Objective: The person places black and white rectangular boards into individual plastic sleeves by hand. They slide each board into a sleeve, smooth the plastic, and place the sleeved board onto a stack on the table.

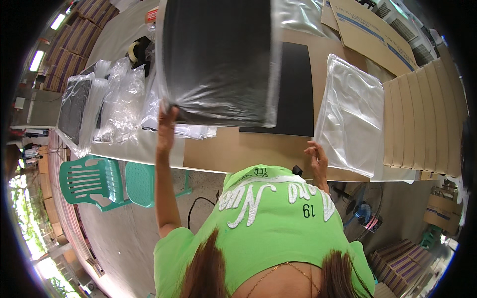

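Note:
My left hand [168, 119] pinches the near left corner of a clear plastic sleeve with a black board [218, 59] inside, raised above the table. Its plastic wrinkles out from my grip. Partly under it, another black board [297, 89] lies flat on brown cardboard [238, 151]. My right hand [318, 158] is by the table's near edge, loosely bent with its fingers apart and nothing visible in it. Just beside it lies a stack of clear plastic sleeves [352, 114].
Bagged black boards and crumpled plastic [119, 104] lie at the left, near a tape roll [134, 51]. A row of upright cardboard pieces [422, 116] fills the right end. Green plastic chairs [92, 181] and a fan [360, 208] stand below the table.

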Available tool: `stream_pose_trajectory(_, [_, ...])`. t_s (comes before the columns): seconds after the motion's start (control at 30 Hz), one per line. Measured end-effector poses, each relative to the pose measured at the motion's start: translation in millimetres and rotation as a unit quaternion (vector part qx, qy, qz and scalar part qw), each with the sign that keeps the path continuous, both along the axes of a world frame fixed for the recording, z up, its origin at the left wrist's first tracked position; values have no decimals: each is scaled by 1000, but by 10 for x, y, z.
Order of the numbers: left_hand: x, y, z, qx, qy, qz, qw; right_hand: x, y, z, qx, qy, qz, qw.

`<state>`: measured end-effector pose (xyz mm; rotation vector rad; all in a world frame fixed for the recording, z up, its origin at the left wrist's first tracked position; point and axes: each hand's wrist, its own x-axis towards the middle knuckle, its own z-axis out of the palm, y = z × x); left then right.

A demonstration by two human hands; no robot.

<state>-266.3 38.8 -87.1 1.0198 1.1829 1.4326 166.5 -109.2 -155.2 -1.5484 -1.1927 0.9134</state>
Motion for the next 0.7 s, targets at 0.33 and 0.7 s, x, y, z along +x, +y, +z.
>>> stream_pose_trajectory(0.33, [-1605, 227, -182, -171, 51, -91, 980, 278, -52, -129, -25, -58, 15, 998])
stream_pose_trajectory(0.7, [-1515, 474, -398, -99, 692, 85, 710, 291, 149, -147, -16, -130, -13, 991])
